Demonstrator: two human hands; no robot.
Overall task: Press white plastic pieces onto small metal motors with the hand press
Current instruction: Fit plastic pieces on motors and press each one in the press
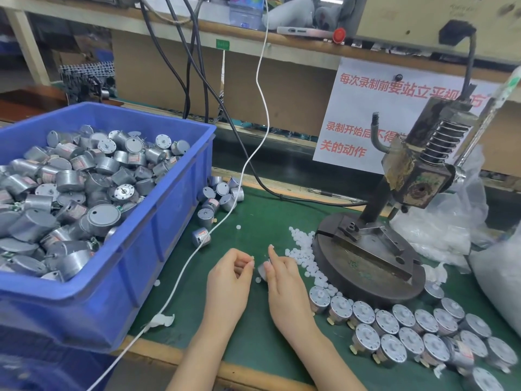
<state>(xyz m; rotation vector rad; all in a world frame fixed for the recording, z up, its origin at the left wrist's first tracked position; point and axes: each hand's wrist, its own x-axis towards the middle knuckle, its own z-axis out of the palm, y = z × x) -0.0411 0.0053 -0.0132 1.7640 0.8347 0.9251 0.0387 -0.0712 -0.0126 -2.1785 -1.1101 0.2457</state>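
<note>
My left hand (229, 277) hovers over the green mat, its fingertips pinched together on something tiny that I cannot make out. My right hand (282, 280) grips a small metal motor (262, 270), mostly hidden behind its fingers. Both hands almost touch. A heap of white plastic pieces (306, 249) lies just right of them, against the round base of the hand press (372, 261). The press head (417, 179) stands raised, with nothing on its fixture.
A blue bin (158, 238) full of motors fills the left. Loose motors (214, 198) lie beside it. Rows of finished motors (408, 331) lie front right. A white cable (197, 249) crosses the mat. Clear plastic bags (451, 227) sit at the right.
</note>
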